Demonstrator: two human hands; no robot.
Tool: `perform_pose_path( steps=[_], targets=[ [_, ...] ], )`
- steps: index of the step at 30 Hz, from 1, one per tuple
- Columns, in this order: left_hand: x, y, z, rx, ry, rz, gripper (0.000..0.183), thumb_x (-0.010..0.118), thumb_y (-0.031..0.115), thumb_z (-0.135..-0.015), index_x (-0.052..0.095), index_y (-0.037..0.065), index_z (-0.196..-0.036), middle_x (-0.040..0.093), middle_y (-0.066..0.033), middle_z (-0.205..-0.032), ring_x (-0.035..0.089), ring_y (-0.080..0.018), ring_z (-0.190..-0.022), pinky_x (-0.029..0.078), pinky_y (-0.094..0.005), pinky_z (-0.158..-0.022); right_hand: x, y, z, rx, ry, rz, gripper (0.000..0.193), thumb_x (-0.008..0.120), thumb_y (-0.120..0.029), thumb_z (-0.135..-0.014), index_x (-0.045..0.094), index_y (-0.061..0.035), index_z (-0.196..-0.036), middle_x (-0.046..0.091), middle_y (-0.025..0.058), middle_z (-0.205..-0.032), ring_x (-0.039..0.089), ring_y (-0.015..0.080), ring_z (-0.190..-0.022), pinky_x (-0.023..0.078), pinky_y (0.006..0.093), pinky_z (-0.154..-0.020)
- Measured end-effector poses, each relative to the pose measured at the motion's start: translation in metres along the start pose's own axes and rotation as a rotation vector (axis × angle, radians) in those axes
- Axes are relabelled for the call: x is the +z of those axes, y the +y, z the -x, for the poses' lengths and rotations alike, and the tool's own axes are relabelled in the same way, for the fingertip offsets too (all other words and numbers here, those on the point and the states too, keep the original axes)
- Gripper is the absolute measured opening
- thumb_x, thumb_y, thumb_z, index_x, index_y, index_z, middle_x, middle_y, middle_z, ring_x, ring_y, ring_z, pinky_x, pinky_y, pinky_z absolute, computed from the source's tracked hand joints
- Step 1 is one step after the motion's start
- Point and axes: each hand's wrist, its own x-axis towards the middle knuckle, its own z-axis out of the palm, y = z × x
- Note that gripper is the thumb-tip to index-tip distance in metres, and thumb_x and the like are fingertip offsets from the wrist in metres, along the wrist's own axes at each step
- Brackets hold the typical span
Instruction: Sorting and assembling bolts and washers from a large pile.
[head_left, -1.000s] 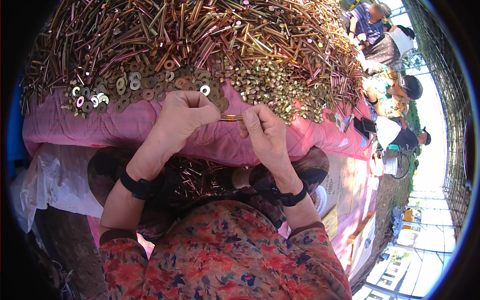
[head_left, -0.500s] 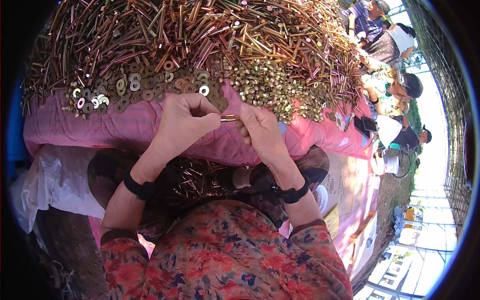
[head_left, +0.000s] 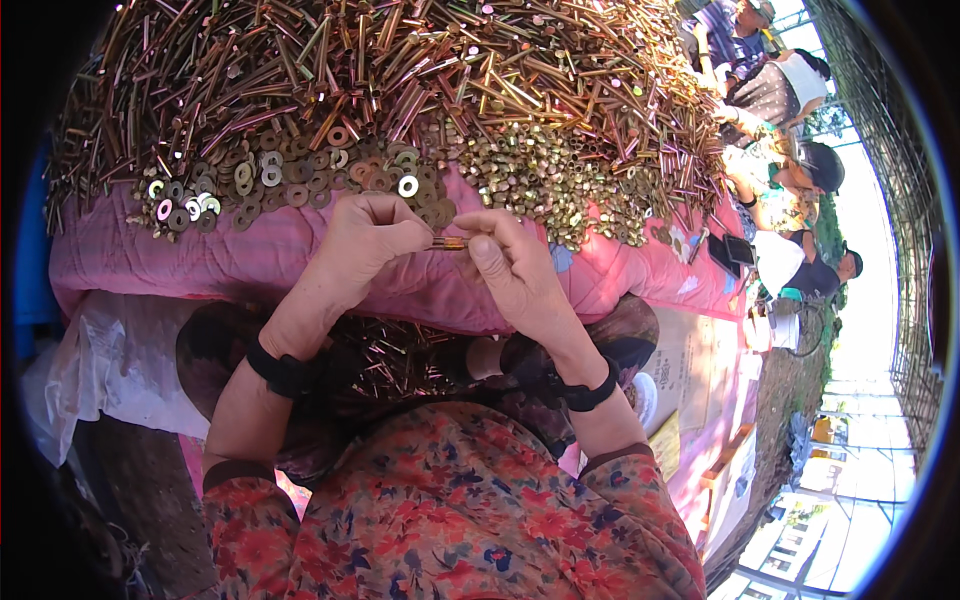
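Head view. Left hand [head_left: 365,240] curled shut, fingertips pinching one end of a small brass-coloured bolt [head_left: 448,243]. Right hand [head_left: 515,270] likewise closed, thumb and forefinger gripping the other end. Bolt held level between both hands, just above the near edge of the worktop [head_left: 150,265], clear of the heaps behind it. Whether a nut or washer sits on the bolt: cannot tell, too small.

Worktop covered with a pink quilted cloth [head_left: 640,285]. Behind the hands, a large pile of long bolts [head_left: 400,70] spread across the whole far side. Just beyond the left hand, a patch of flat washers [head_left: 270,175], some silver, some brass-toned. Just beyond the right hand, a heap of small nuts [head_left: 540,170], touching the bolt pile.

Black bands on both wrists; red floral sleeves [head_left: 450,520] at the lower edge. In the lap, below the worktop edge, a dark bag [head_left: 400,360] holding more bolts. White plastic sheet [head_left: 90,360] at lower left.

At upper right, other people [head_left: 790,170] seated along the same worktop; a dark phone [head_left: 738,250] lying on the cloth near them.
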Motion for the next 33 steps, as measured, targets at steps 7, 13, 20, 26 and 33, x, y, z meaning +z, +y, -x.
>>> perform_pose_path(
  steps=[7,13,20,26,33],
  targets=[
    [-0.007,-0.001,-0.001,-0.080,-0.023,0.052,0.005,0.066,0.002,-0.072,0.062,0.003,-0.070,0.053,0.0039,-0.060,0.040,-0.0010,-0.047,0.027,-0.0171,-0.043,0.004,-0.010,-0.003,-0.022,0.055,0.186,0.033,0.053,-0.035,-0.092,0.056,-0.0023,-0.096,0.057,0.0019,-0.074,0.056,0.0103,-0.067,0.044,0.0265,-0.056],
    [-0.012,-0.005,-0.002,-0.081,-0.005,0.105,0.005,0.067,0.002,-0.072,0.062,0.003,-0.070,0.053,0.0035,-0.059,0.040,-0.0014,-0.046,0.026,-0.0172,-0.043,0.002,-0.003,-0.007,-0.216,0.045,0.403,0.028,0.057,-0.030,-0.090,0.057,-0.0025,-0.098,0.059,0.0077,-0.079,0.057,0.0156,-0.068,0.045,0.0279,-0.060],
    [-0.017,0.000,-0.003,-0.086,0.002,0.144,0.005,0.067,0.001,-0.072,0.062,0.002,-0.070,0.055,0.0018,-0.060,0.042,-0.0025,-0.048,0.029,-0.0170,-0.044,0.005,-0.011,-0.019,0.186,0.024,0.030,0.026,0.058,-0.027,-0.090,0.057,-0.0016,-0.090,0.059,0.0111,-0.076,0.054,0.0289,-0.063,0.043,0.0340,-0.056],
    [-0.021,0.003,-0.004,-0.106,0.013,0.145,0.006,0.067,0.002,-0.072,0.062,0.002,-0.070,0.054,0.0022,-0.059,0.041,-0.0027,-0.047,0.030,-0.0176,-0.044,0.007,-0.018,-0.024,-0.108,0.063,0.237,0.026,0.058,-0.028,-0.089,0.061,-0.0020,-0.086,0.057,0.0118,-0.065,0.056,0.0296,-0.056,0.043,0.0360,-0.052],
    [-0.038,0.027,-0.008,0.026,-0.261,-0.408,0.010,0.068,0.009,-0.074,0.067,-0.001,-0.077,0.063,-0.0034,-0.069,0.054,-0.0071,-0.057,0.041,-0.0215,-0.052,-0.013,-0.006,-0.036,-0.046,-0.145,0.412,0.036,0.054,-0.032,-0.091,0.062,0.0001,-0.076,0.056,0.0108,-0.060,0.055,0.0195,-0.053,0.042,0.0334,-0.052]
  ],
)
